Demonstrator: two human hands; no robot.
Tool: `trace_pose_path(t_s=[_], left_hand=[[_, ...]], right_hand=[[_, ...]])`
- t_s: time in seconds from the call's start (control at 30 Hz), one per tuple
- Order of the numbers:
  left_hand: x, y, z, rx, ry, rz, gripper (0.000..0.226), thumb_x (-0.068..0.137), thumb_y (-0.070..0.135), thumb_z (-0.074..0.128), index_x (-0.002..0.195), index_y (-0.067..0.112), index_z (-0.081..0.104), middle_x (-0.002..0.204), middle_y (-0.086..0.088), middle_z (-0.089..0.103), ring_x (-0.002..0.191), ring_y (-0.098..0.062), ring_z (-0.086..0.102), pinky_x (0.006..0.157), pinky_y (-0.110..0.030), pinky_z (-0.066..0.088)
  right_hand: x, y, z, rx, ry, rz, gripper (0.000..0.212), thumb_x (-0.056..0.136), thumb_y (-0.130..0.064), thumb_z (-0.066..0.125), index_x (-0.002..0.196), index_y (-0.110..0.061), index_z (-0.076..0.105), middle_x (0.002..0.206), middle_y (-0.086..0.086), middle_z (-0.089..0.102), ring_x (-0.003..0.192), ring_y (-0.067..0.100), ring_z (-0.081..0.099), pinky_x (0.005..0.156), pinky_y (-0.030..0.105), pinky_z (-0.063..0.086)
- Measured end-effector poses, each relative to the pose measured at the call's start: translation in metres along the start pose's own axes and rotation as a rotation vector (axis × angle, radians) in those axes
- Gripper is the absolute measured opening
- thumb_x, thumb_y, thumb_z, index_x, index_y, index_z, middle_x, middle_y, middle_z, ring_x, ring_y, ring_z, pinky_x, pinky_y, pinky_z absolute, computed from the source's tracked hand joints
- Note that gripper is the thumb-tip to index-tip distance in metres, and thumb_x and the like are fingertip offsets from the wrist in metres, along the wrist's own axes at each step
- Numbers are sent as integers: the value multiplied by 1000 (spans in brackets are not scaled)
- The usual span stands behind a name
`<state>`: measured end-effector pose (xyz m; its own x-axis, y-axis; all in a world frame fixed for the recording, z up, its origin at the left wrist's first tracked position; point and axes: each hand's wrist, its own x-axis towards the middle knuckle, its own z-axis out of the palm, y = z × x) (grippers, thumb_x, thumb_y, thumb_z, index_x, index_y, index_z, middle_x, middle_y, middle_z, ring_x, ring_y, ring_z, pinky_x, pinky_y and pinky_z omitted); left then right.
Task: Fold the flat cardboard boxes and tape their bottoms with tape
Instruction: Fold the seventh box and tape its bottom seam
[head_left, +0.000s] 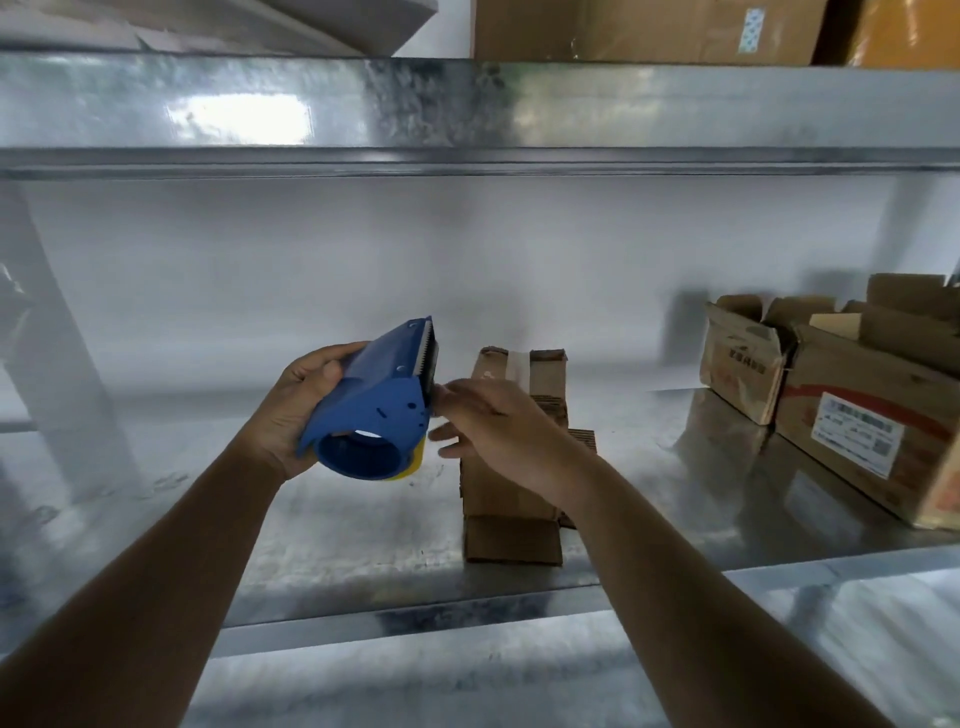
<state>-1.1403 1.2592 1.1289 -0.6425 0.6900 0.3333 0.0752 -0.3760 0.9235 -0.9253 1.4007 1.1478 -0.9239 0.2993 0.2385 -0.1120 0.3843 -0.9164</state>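
1. In the head view, we are gripping the blue tape dispenser (379, 410) in our left hand (296, 410), fingers wrapped round its body, holding it up above the metal shelf (363, 545).
2. We are reaching our right hand (493, 426) to the dispenser's toothed blade end; the fingertips seem to be picking at the tape end, though whether they are pinching it we cannot tell.
3. The small cardboard box (511, 462) is lying on the shelf just behind that hand, one strip of tape already on its far end.
4. We are judging this as the taping step: next we need a free tape end pulled out and stuck across the flaps.
5. Other worn boxes (831, 395) are sitting to the right.
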Motion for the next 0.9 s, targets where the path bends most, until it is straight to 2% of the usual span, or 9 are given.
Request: trace_pose_path(t_s=[0.13, 0.2, 0.27, 0.33, 0.5, 0.57, 0.7, 0.77, 0.9], left_hand=[[-5, 6, 1, 66, -15, 21, 35, 108, 12, 46, 138, -4, 55, 102, -10, 77, 83, -24, 75, 69, -35, 65], [-6, 8, -3, 81, -57, 76, 59, 96, 30, 70, 139, -7, 54, 110, -12, 75, 92, -26, 74, 74, -35, 64], [-8, 11, -4, 139, -97, 108, 82, 66, 57, 92, 127, 6, 70, 117, -13, 73, 98, -28, 72, 77, -36, 64], [-9, 17, -4, 160, -141, 126, 71, 52, 64, 96, 108, 22, 82, 110, -6, 77, 95, -22, 74, 74, -32, 63], [-7, 37, 4, 234, -198, 168, 67, 54, 58, 98, 109, 24, 82, 113, -10, 78, 99, -27, 75, 78, -35, 63], [-7, 47, 10, 295, -216, 206, 62, 59, 54, 96, 111, 23, 82, 116, -12, 77, 102, -29, 75, 81, -35, 63], [-2, 58, 20, 392, -264, 286, 39, 76, 20, 84, 114, 15, 78, 114, -6, 78, 103, -28, 75, 81, -31, 63], [-1, 60, 23, 431, -291, 318, 42, 77, 11, 78, 119, 10, 74, 114, -4, 78, 103, -26, 75, 80, -29, 63], [2, 61, 23, 475, -349, 350, 44, 80, 12, 77, 124, 10, 72, 115, -2, 78, 105, -24, 75, 81, -29, 62]], right_hand=[[-3, -5, -8, 221, 9, 37, 28, 100, -24, 69, 110, 1, 73, 104, 21, 75, 97, 35, 75, 85, 41, 64], [-5, -7, -11, 267, 6, 53, 23, 97, -15, 72, 110, 5, 72, 102, 25, 74, 93, 36, 76, 81, 37, 64], [-5, -7, -13, 273, 23, 62, 20, 94, -8, 74, 109, 4, 73, 99, 24, 75, 88, 31, 77, 77, 32, 63], [-6, -7, -16, 224, 58, 62, 17, 92, -6, 77, 108, 0, 76, 95, 18, 77, 86, 28, 77, 75, 30, 63], [-7, -9, -22, 154, 153, 66, 10, 90, -4, 78, 95, -12, 78, 90, 13, 78, 86, 29, 77, 77, 36, 65], [-6, -9, -22, 128, 206, 57, 10, 90, -1, 77, 98, -7, 78, 86, 13, 78, 78, 24, 76, 76, 37, 66], [-5, -11, -23, -3, 353, 46, 16, 90, 7, 73, 101, -2, 79, 78, 5, 75, 69, 21, 75, 69, 31, 65], [-5, -13, -24, -64, 424, 35, 19, 87, 8, 73, 97, -7, 81, 77, 4, 76, 70, 24, 76, 66, 31, 65], [-10, -18, -27, -62, 479, 30, 19, 86, 4, 78, 84, -14, 77, 77, 9, 77, 70, 30, 76, 65, 33, 65]])
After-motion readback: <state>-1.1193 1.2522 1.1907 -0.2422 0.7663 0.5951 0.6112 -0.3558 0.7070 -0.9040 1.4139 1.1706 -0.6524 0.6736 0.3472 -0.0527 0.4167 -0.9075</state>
